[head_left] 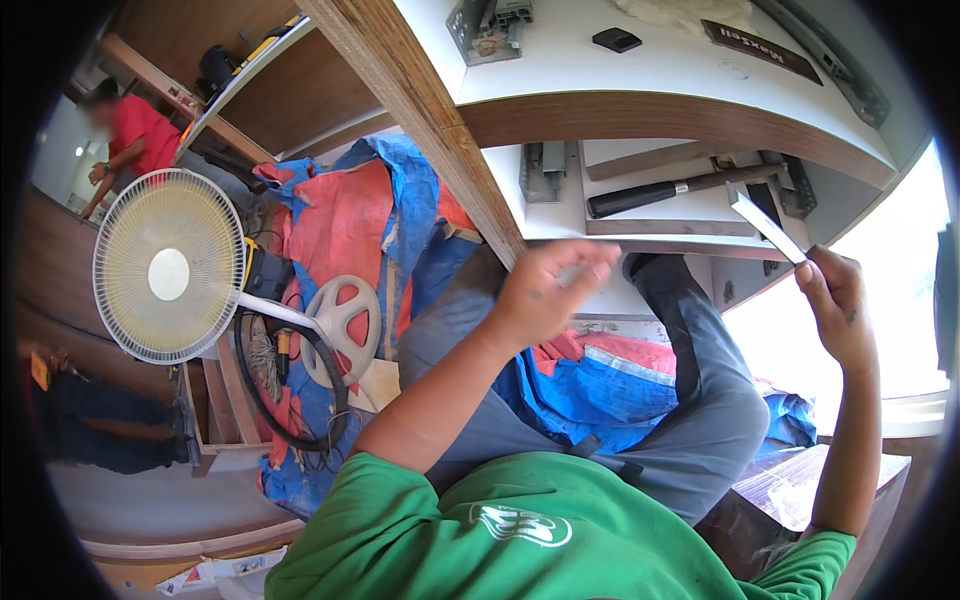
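Note:
My right hand (835, 300) is raised at the right and holds a thin flat white strip (765, 225) by its lower end; the strip slants up to the left. My left hand (545, 290) is lifted near the front edge of a white cabinet panel (650, 215), fingers curled, thumb and fingertips close together; whether it pinches something small I cannot tell. A hammer with a black grip (665, 190) lies on that panel just beyond both hands. My grey trouser legs (700, 400) rest below on a blue tarp (600, 385).
A white standing fan (170, 265) lies at the left among cables, red cloth (340, 225) and blue tarp. Metal drawer slides (490, 25) and a small black piece (617, 40) sit on the upper white shelf. A person in red (135, 135) stands far left.

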Demonstrator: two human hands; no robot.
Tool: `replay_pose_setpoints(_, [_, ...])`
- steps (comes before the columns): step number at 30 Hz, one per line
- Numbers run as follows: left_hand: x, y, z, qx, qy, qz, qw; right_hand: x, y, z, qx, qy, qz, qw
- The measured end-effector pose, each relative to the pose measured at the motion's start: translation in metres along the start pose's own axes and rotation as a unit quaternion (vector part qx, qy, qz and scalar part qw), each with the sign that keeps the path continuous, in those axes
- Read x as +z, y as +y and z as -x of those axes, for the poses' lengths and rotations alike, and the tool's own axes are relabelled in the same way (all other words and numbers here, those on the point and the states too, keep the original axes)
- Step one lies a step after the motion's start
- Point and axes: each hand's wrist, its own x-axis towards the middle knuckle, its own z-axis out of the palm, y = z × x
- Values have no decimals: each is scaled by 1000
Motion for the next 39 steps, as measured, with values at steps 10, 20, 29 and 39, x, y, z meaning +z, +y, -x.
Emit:
replay_pose_setpoints(10, [13,45,-57,-29,202,494,845,2,-3,-2,26,-11,30,999])
replay_pose_setpoints(20, [71,39,-97,-26,91,462,882,-6,5,-1,-16,44,27,999])
replay_pose_setpoints(29, [119,49,-116,-36,129,402,906,-12,4,1,-29,87,-8,996])
replay_pose_setpoints(39, [152,58,-134,-34,91,377,921,-13,10,0,-36,135,-30,990])
